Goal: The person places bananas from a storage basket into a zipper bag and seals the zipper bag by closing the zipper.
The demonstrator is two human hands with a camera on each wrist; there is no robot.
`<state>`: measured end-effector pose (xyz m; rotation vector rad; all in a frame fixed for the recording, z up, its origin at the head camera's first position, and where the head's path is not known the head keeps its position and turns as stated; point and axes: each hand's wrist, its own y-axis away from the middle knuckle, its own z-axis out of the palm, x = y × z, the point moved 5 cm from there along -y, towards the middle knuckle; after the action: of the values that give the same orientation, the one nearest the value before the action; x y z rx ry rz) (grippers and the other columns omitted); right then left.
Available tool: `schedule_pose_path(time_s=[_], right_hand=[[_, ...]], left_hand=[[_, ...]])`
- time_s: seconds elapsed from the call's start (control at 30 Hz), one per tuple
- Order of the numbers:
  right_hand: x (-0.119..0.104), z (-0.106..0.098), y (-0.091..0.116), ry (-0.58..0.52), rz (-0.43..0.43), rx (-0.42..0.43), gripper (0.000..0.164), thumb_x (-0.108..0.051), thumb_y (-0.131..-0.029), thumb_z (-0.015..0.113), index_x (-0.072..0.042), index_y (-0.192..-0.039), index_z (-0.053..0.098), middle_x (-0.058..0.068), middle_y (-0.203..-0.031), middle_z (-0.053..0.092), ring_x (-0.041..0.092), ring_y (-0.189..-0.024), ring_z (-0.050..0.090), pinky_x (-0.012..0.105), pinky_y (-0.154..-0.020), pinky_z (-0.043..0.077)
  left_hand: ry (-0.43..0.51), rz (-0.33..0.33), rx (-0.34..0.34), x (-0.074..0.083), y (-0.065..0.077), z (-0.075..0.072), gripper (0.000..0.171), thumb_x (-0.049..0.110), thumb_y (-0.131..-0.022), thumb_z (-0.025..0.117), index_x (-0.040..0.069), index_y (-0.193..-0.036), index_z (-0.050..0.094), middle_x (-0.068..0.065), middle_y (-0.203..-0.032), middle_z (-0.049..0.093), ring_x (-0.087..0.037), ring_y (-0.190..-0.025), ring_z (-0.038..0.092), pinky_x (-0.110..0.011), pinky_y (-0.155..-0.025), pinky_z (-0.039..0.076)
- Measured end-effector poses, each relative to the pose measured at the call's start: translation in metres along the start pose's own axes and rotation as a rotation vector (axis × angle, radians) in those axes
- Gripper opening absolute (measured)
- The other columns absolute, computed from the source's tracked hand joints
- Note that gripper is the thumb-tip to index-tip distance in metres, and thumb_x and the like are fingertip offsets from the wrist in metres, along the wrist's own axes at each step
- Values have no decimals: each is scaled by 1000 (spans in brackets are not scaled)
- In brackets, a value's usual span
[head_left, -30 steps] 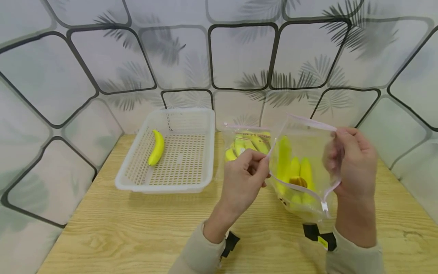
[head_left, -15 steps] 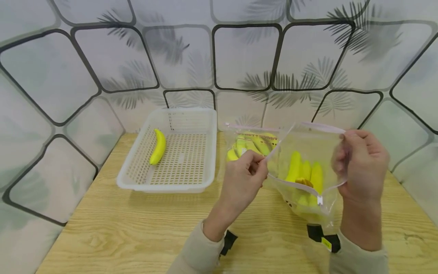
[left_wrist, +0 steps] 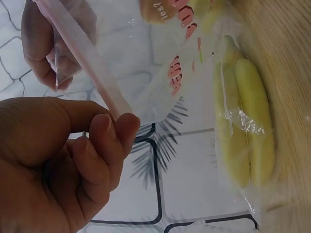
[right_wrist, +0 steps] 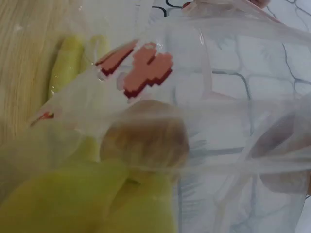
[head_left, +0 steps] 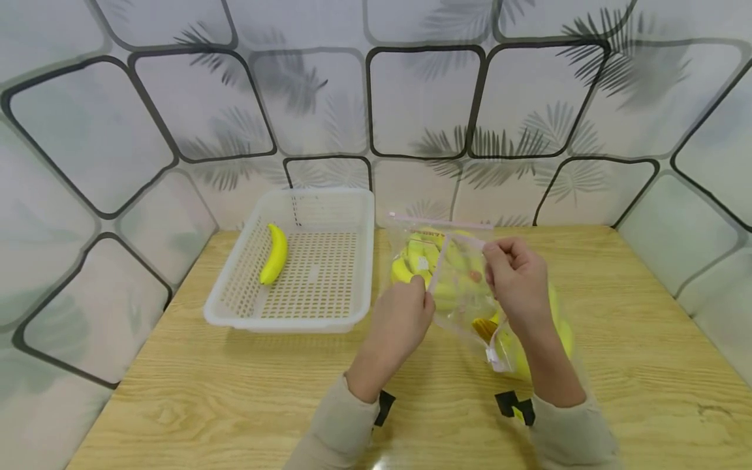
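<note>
A clear zip bag (head_left: 452,307) with a pinkish zip strip (left_wrist: 80,53) hangs between my hands. My left hand (head_left: 402,320) pinches one end of the strip between thumb and fingers. My right hand (head_left: 519,281) grips the strip's other part. Inside the bag lies a bunch of bananas (head_left: 563,323), partly hidden by my right forearm; its brown stem end (right_wrist: 146,136) shows through the plastic. A white slider (head_left: 491,356) sits on the strip's near side. Behind stands a second zip bag (head_left: 440,224) holding bananas (left_wrist: 255,121).
A white perforated basket (head_left: 288,324) stands on the left of the wooden table (head_left: 235,405), with a single banana (head_left: 274,254) inside. A patterned cloth wall (head_left: 423,104) encloses the table at the back and sides.
My right hand has moved left and slightly down toward my left hand. The bag's wide mouth has narrowed, and the bag has tipped so its bananas lie right and lower. The basket stays put.
</note>
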<state>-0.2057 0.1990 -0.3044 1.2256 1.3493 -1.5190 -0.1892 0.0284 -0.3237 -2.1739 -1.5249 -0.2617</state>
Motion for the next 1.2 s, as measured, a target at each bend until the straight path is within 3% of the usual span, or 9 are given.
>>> schedule_pose_path(time_s=[0.1,0.27,0.47,0.57,0.77,0.87,1.03,1.13,1.2], right_hand=[[6,10,1,72,-1,-59,20,-21,-103,55,-4,-93,57,-1,-61,48,10,-47,37,23,-42,35],[14,18,0,102,8,-93,23,-22,-103,55,-2,-93,56,0,-62,49,9,-46,35,24,-40,31],[18,20,1,110,8,-91,23,-21,-103,55,0,-92,56,3,-62,49,8,-46,34,24,-41,30],[20,20,1,114,10,-83,23,-21,-102,55,0,-93,56,1,-62,49,9,-47,34,24,-42,30],[20,20,1,193,-65,-78,21,-19,-102,55,0,-97,60,-1,-58,43,10,-47,33,25,-42,30],[20,21,3,240,-120,-86,19,-18,-101,56,-1,-96,61,0,-57,41,10,-45,32,25,-41,31],[20,21,4,274,-116,-100,20,-19,-101,56,0,-99,62,0,-59,43,10,-47,35,24,-44,33],[21,20,3,282,-63,-128,24,-22,-103,53,1,-102,60,3,-63,45,10,-49,36,25,-46,35],[22,20,3,278,-21,-148,25,-24,-104,51,1,-104,58,5,-67,48,10,-51,36,25,-47,35]], left_hand=[[-3,-13,-20,-3,-1,-1,26,8,-100,55,9,-74,49,6,-53,30,-5,-42,26,-16,-38,21],[26,-36,-13,-6,-2,-11,30,10,-100,54,11,-72,47,5,-53,32,-6,-42,28,-17,-38,23],[112,3,61,-13,0,-31,25,10,-101,52,7,-76,56,4,-54,39,-5,-42,30,-17,-39,24],[130,3,95,-27,0,-47,20,10,-100,52,4,-84,62,2,-57,49,-6,-43,37,-18,-40,30],[43,-88,107,-74,-5,-90,17,12,-100,51,4,-91,62,-4,-67,57,-15,-52,48,-28,-48,40],[-5,-137,31,-100,-10,-104,16,11,-100,48,2,-94,60,-7,-70,56,-18,-56,48,-30,-52,40],[-88,-218,-238,-141,-19,-103,21,11,-100,44,-6,-110,53,-14,-83,57,-20,-61,47,-32,-56,41],[-101,-264,-388,-161,-23,-94,37,13,-100,44,-11,-129,45,-29,-111,57,-29,-79,55,-39,-68,47],[-109,-306,-478,-174,-23,-86,49,15,-100,43,-10,-142,35,-38,-135,44,-43,-105,56,-49,-85,49]])
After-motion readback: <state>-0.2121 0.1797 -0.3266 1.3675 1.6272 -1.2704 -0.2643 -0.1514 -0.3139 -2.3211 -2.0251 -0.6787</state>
